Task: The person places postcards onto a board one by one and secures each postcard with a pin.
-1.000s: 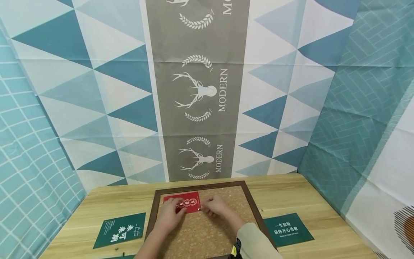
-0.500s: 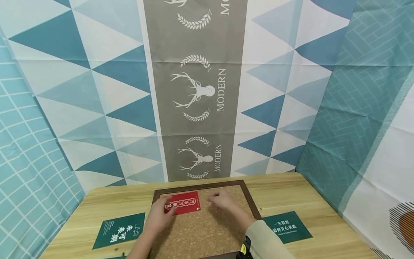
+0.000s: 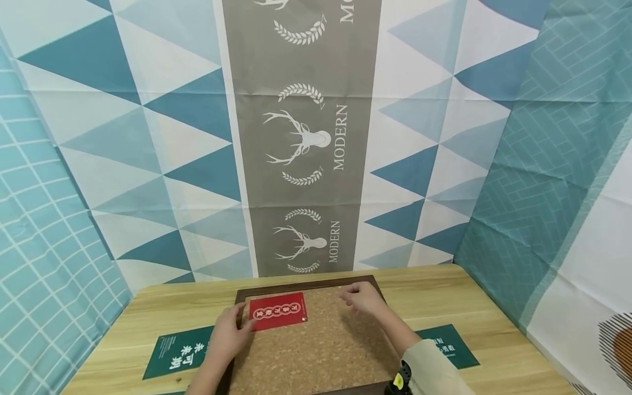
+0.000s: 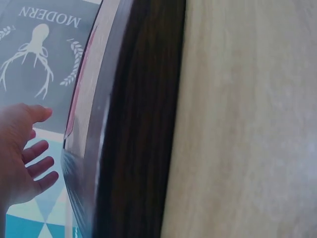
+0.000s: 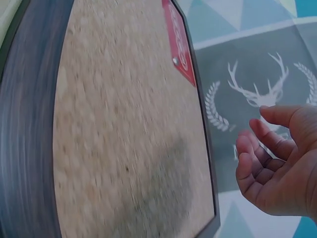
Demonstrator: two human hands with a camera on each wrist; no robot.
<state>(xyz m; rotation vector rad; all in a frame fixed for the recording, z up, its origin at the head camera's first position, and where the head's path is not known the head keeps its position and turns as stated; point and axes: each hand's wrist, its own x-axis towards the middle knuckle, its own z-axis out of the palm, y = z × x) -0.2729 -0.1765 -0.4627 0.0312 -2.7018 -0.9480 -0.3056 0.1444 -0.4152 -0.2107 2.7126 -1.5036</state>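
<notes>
A red card point(image 3: 278, 311) with printed characters lies against the upper left of a framed cork board point(image 3: 316, 351). One small pushpin point(image 3: 304, 319) sits at the card's lower right corner, also visible as a shiny pin point(image 5: 175, 61) in the right wrist view. My left hand point(image 3: 229, 332) is beside the card's left edge, over the board's left frame, holding nothing. In the left wrist view that hand point(image 4: 20, 153) has its fingers spread. To the right of the card, my right hand point(image 3: 364, 299) hovers above the cork, its fingers point(image 5: 270, 136) loosely bent and nothing between them.
A green card point(image 3: 178, 354) with white lettering lies on the wooden table point(image 3: 143, 307) left of the board. Another green card point(image 3: 456, 345) is at the right, partly covered by my right arm. A patterned cloth point(image 3: 303, 186) hangs behind the table.
Both hands have drawn away from the red card, the left hand to the left and the right hand to the right. The card stays in place on the board.
</notes>
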